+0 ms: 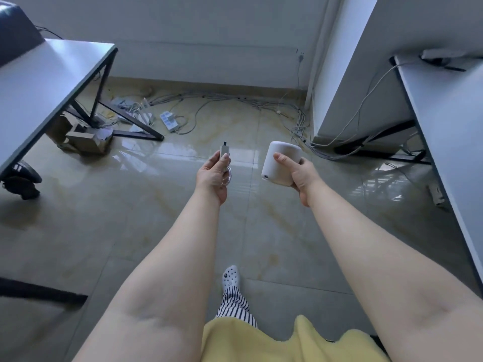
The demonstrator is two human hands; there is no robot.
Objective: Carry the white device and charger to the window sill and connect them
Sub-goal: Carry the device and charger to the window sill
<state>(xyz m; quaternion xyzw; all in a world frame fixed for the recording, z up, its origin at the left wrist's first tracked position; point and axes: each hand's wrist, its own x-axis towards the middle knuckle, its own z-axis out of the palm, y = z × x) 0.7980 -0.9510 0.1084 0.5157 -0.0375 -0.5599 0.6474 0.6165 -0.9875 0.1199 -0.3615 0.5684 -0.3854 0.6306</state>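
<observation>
My right hand (300,176) grips the white device (278,163), a rounded cylinder tilted on its side with a small port facing lower left. My left hand (213,176) holds the charger (224,150), a small white plug end pinched between thumb and fingers, its dark tip pointing up and away. A coil of its white cable (228,177) is bundled in the same palm. The two things are held apart in the air above the tiled floor, about a hand's width between them. No window sill shows in this view.
A grey desk (39,82) with black legs stands at left, cardboard boxes (83,139) beneath it. Another desk (444,121) runs along the right. A power strip (168,120) and tangled cables (235,99) lie along the far wall. A chair castor (21,178) sits at left.
</observation>
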